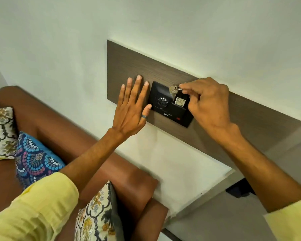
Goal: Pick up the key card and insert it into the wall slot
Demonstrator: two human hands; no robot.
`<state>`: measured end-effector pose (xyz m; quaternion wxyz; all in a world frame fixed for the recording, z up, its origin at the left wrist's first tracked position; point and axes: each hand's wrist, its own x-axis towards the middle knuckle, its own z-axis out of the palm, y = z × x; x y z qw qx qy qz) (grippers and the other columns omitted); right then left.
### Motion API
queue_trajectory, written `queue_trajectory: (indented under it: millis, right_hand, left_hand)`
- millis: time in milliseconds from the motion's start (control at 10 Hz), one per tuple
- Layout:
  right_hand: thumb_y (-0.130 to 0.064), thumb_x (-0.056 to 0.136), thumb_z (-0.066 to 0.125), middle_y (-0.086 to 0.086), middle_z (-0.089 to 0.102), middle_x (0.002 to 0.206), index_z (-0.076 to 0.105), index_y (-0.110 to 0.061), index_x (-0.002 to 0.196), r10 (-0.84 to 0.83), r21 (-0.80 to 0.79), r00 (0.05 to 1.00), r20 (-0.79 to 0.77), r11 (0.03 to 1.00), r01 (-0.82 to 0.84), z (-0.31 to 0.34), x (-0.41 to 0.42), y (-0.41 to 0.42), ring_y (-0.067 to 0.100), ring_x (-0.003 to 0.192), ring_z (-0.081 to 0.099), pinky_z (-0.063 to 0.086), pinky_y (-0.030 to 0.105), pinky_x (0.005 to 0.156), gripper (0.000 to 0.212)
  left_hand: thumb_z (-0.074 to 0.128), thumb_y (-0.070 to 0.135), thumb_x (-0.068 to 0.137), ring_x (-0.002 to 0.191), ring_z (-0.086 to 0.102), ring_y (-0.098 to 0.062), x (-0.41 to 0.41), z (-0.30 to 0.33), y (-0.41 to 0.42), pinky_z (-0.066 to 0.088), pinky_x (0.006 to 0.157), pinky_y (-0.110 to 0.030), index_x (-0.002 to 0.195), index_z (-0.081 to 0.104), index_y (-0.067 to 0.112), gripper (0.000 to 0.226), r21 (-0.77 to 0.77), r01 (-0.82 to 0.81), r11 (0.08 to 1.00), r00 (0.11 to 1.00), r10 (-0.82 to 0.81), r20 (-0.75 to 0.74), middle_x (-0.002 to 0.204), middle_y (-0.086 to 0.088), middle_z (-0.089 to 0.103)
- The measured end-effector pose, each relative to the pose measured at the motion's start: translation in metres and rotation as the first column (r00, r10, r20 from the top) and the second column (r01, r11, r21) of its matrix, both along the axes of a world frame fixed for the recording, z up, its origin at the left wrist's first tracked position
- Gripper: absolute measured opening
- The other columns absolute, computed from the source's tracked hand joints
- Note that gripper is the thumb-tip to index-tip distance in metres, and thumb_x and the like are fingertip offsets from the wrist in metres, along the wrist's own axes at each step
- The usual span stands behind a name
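Note:
A black wall slot unit (165, 108) is mounted on a dark wooden panel (129, 66). The black key card (180, 102), with a pale label, stands with its lower end in the unit's slot. A metal key (172, 89) hangs from the ring at the card's top. My right hand (208, 103) pinches the top of the key card at the ring. My left hand (132, 105) lies flat and open against the panel, its thumb touching the unit's left edge.
A brown leather sofa (63, 126) stands below against the pale wall. Patterned cushions lie on it: a floral one (0, 133) at the left, a blue one (35, 159), and another floral one (96, 214) near the front.

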<state>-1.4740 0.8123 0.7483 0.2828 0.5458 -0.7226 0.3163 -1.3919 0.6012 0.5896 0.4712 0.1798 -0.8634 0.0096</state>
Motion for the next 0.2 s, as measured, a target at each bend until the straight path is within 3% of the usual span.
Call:
queue_trajectory:
  millis: [100, 200]
  right_hand:
    - [0.012, 0.084, 0.061, 0.013, 0.079, 0.100, 0.076, -0.005, 0.111, 0.010, 0.074, 1.000, -0.012, 0.997, -0.009, 0.0100, -0.0037, 0.0024, 0.034, 0.092, 0.068, 0.057, 0.047, 0.082, 0.035]
    - [0.010, 0.084, 0.061, 0.015, 0.074, 0.117, 0.066, -0.004, 0.128, -0.036, 0.074, 0.974, -0.223, 0.996, 0.054, 0.0015, -0.0015, 0.0098, 0.037, 0.102, 0.064, 0.056, 0.050, 0.085, 0.046]
  left_hand:
    - [0.035, 0.045, 0.114, 0.168, -0.002, -0.034, 0.0029, 0.0058, 0.0012, -0.001, 0.137, -0.048, 0.172, 0.020, 0.010, 0.069, 0.009, 0.009, 1.000, 1.000, -0.009, 0.003, 0.180, -0.018, 0.012]
    - [0.032, 0.047, 0.114, 0.167, -0.010, -0.027, 0.0050, 0.0132, -0.0007, -0.004, 0.137, -0.046, 0.172, 0.017, 0.012, 0.070, -0.022, -0.012, 1.000, 0.999, 0.011, -0.048, 0.180, -0.017, 0.010]
